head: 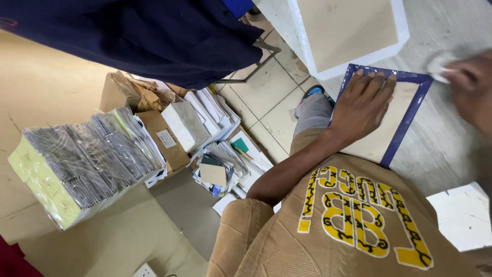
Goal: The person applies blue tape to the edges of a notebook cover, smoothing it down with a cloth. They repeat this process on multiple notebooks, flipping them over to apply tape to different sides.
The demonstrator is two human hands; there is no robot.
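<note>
Two hands are at work on my table (451, 149). My left hand (361, 105) lies spread flat, gripping nothing, pressing down the blue-edged board (405, 120), whose long axis runs from near-left to far-right. My right hand (474, 87) is blurred, pinching a white cloth (438, 64) just off the board's far-right corner. Open tabletop lies right; a white-edged board (353, 31) sits close beyond.

Bright even light, blurred right edge

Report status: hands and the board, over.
Left hand flat on blue-edged board. Right hand blurred, holding white cloth beside it. White-edged board lies just beyond.
</note>
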